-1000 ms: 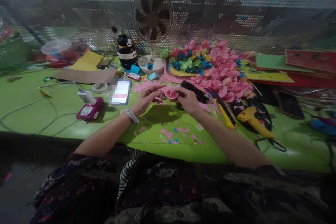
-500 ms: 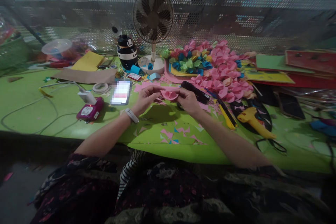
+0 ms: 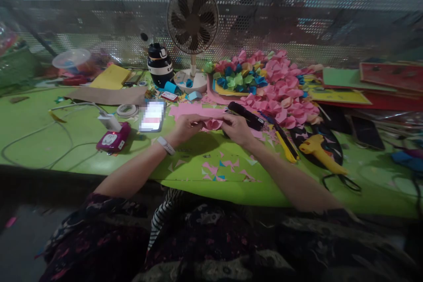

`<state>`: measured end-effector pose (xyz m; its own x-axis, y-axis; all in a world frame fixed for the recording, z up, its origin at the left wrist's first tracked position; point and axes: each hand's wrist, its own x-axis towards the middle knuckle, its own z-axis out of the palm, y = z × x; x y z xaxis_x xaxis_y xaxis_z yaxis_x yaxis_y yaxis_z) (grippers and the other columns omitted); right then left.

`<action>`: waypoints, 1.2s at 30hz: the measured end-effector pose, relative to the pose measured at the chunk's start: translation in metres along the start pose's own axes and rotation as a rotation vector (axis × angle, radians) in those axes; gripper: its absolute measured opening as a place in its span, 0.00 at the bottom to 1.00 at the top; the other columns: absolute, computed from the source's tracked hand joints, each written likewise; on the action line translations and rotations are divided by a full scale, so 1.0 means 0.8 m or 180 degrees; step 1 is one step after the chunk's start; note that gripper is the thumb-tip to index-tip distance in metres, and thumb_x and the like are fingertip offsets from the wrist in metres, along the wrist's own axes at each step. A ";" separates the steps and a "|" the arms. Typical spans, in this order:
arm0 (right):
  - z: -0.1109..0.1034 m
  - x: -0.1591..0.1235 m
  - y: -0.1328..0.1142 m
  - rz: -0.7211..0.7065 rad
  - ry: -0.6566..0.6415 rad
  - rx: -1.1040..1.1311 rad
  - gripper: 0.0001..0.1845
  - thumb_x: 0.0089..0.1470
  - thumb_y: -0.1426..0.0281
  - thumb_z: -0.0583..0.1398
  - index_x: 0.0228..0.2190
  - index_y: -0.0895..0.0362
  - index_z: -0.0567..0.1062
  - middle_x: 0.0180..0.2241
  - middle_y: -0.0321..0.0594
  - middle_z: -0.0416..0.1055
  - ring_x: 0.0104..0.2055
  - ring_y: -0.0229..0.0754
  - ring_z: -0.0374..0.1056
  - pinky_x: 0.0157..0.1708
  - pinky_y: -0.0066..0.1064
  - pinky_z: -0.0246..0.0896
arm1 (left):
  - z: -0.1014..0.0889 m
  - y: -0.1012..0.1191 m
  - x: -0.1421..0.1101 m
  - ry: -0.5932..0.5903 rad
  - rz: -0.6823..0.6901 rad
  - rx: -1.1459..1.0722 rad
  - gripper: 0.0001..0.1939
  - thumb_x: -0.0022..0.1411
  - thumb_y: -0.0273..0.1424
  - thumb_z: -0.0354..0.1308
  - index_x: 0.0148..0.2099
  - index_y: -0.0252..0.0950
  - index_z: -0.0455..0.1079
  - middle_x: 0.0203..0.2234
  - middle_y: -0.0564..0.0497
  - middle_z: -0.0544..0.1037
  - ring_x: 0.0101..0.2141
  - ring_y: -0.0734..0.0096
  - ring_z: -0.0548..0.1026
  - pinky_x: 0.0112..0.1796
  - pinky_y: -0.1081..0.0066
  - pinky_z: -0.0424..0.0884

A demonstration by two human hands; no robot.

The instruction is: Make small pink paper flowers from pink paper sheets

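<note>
Between my two hands is a pink paper flower, curled and cupped, held just above the green table. My left hand pinches its left side, and a white watch band circles that wrist. On the other side, the fingers of my right hand close on the flower's right edge. Behind the fingers lie flat pink paper sheets. A black stapler-like tool rests just beyond my right hand. Pink and blue paper scraps are scattered on the table in front of me.
A large heap of pink paper flowers stands at the back right, beside green and blue ones. A yellow glue gun and a yellow cutter lie to the right. Leftward are a phone, a purple power adapter and a fan.
Both hands have lowered slightly with the pink paper flower, and the fingers have come closer over its top edge. More of the pink sheets behind them now shows.
</note>
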<state>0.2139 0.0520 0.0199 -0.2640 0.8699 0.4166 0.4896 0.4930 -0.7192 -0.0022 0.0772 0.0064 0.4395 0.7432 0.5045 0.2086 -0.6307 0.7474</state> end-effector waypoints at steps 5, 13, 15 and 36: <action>0.000 -0.001 0.002 -0.0088 -0.0108 -0.0192 0.18 0.54 0.76 0.55 0.41 0.57 0.82 0.40 0.41 0.81 0.40 0.44 0.76 0.43 0.34 0.68 | -0.006 -0.002 -0.001 -0.0180 0.0362 0.0848 0.15 0.62 0.26 0.56 0.49 0.38 0.79 0.39 0.46 0.84 0.35 0.68 0.80 0.38 0.70 0.75; 0.002 -0.004 0.005 -0.0641 -0.0229 -0.1219 0.20 0.58 0.78 0.53 0.44 0.55 0.81 0.45 0.44 0.80 0.49 0.48 0.74 0.48 0.38 0.67 | -0.004 0.009 -0.001 -0.0252 0.0228 0.0995 0.13 0.63 0.26 0.56 0.45 0.37 0.79 0.37 0.48 0.84 0.34 0.69 0.80 0.37 0.73 0.73; 0.002 -0.005 0.006 -0.0660 -0.0227 -0.1326 0.21 0.57 0.79 0.52 0.45 0.55 0.80 0.45 0.43 0.80 0.49 0.48 0.74 0.48 0.37 0.67 | -0.003 0.010 -0.001 -0.0285 0.0195 0.1021 0.13 0.63 0.26 0.56 0.47 0.38 0.78 0.38 0.48 0.84 0.33 0.69 0.80 0.36 0.73 0.73; 0.025 -0.014 -0.019 0.0064 -0.0091 -0.1077 0.12 0.56 0.76 0.52 0.38 0.57 0.74 0.36 0.44 0.77 0.37 0.45 0.70 0.40 0.33 0.60 | 0.020 0.025 -0.018 -0.0257 -0.0076 0.1986 0.12 0.70 0.33 0.50 0.42 0.35 0.74 0.30 0.47 0.81 0.25 0.72 0.74 0.29 0.72 0.65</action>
<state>0.1929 0.0347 0.0149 -0.2723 0.8819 0.3849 0.7417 0.4472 -0.4999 0.0094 0.0503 0.0072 0.4879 0.7549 0.4383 0.6791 -0.6437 0.3528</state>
